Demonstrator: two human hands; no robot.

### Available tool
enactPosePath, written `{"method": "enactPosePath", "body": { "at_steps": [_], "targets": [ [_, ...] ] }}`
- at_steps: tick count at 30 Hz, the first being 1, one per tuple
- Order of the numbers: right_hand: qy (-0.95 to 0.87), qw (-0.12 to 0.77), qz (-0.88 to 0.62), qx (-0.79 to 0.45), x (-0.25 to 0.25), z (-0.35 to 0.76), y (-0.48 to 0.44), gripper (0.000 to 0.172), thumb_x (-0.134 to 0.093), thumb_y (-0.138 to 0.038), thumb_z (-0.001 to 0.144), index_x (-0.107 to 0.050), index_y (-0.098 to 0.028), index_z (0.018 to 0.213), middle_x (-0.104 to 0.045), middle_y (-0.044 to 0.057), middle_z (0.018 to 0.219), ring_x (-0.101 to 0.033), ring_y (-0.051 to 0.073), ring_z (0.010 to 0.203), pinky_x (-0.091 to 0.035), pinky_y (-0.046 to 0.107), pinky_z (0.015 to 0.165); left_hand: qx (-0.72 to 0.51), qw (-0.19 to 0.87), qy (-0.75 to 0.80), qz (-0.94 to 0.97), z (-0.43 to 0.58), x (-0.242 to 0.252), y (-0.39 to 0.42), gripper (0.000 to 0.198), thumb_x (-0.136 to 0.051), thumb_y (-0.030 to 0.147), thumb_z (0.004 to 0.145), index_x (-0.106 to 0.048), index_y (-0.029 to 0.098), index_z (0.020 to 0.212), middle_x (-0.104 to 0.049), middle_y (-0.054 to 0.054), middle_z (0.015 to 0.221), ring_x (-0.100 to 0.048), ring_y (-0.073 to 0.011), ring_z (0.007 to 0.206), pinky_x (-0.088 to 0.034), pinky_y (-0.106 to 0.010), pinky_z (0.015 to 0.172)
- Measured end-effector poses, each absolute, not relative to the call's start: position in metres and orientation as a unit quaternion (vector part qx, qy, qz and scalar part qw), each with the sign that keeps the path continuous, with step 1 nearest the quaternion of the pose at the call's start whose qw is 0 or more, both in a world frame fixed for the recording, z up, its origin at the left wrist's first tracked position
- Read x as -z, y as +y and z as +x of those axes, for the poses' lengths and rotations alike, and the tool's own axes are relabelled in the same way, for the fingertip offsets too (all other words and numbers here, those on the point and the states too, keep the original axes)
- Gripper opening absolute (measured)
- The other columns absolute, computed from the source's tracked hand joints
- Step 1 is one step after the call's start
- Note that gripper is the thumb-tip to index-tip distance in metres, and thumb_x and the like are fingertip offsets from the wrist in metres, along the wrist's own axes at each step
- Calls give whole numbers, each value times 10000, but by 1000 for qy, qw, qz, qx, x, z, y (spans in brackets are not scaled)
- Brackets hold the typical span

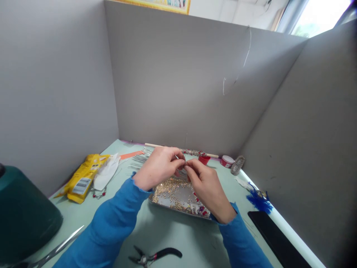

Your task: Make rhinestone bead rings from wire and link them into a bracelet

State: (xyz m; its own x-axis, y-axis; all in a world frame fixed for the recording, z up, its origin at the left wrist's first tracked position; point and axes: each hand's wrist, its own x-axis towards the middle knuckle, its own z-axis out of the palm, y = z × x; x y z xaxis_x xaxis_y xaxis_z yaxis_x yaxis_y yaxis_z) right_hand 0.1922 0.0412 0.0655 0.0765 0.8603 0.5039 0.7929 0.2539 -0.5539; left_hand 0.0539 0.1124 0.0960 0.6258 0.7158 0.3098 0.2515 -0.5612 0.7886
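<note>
My left hand and my right hand meet above a shallow metal tray, fingertips pinched close together. Whatever lies between the fingertips is too small to make out. Many small gold beads are spread in the tray, with red and clear beads in its near right corner. Thin metal wires lie in a bundle behind my left hand. Beyond both hands, strung beads hang along a light wooden stick.
Pliers lie in front of the tray. Scissors, a dark green container and a yellow packet are on the left. A red cup, blue tassel and black flat object are on the right. Grey panels enclose the table.
</note>
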Motion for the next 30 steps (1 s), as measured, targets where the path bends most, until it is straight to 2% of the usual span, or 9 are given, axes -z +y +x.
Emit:
{"method": "enactPosePath", "body": {
  "at_steps": [6,11,19,26,30],
  "targets": [
    [-682,383,-623,-13,-63,193,42,177,-411,-230,898,-573,-224,827,-557,-16,619,-500,140,555,-342,249,525,-324,348,297,828,54,-96,112,146,-500,262,784,-624,191,755,-658,-6,682,-632,-132,569,-498,-220,527],
    [-693,354,-628,16,-61,196,43,179,-424,-236,901,-596,-242,852,-579,-19,637,-507,139,567,-348,253,544,-320,279,299,854,54,-98,112,164,-499,245,784,-658,208,762,-651,3,680,-620,-136,593,-475,-230,571],
    [-704,346,-619,29,-61,197,44,181,-456,-241,891,-598,-232,779,-591,-23,651,-508,132,577,-343,250,551,-336,207,275,877,56,-98,115,135,-514,191,758,-636,179,701,-637,-25,875,-598,-140,735,-452,-217,617],
    [-699,372,-611,-8,-65,196,41,204,-466,-224,872,-593,-211,713,-597,-14,627,-511,133,566,-345,251,535,-311,245,262,880,57,-94,115,138,-498,189,783,-633,193,756,-636,19,629,-583,-114,597,-425,-209,568],
    [-676,422,-601,-57,-68,196,40,152,-482,-235,861,-600,-204,772,-620,-8,668,-546,137,609,-383,254,566,-330,242,242,880,58,-94,114,150,-502,172,785,-646,182,743,-645,16,658,-583,-109,624,-418,-207,581]
  ]
}}
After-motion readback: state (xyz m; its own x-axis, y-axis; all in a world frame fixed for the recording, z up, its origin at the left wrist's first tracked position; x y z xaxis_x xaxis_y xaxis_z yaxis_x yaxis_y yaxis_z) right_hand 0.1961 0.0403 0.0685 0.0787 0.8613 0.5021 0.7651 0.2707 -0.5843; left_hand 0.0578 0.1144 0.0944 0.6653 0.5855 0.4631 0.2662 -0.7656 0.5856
